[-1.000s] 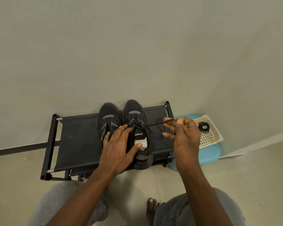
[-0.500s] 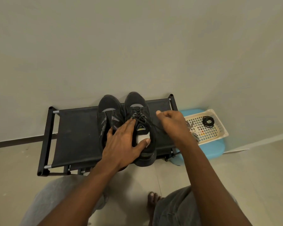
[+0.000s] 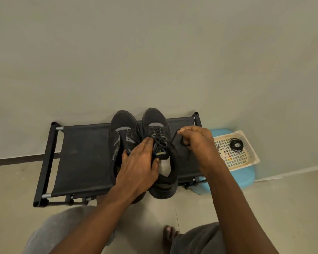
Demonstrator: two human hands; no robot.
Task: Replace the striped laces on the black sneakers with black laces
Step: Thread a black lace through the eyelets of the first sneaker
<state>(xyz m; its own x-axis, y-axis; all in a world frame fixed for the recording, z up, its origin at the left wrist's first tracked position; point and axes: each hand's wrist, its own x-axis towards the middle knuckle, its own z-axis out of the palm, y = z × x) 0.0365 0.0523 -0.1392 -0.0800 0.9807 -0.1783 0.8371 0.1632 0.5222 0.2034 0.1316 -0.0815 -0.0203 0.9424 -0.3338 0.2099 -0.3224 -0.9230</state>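
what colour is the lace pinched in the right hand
Black. The head view shows the lace running from the laced sneaker up to the right hand.

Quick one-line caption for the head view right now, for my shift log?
Left hand steadies the sneaker on the black rack; right hand pinches its black lace.

Home entryway: shoe rack [image 3: 84, 153], bare wall [image 3: 154, 52].
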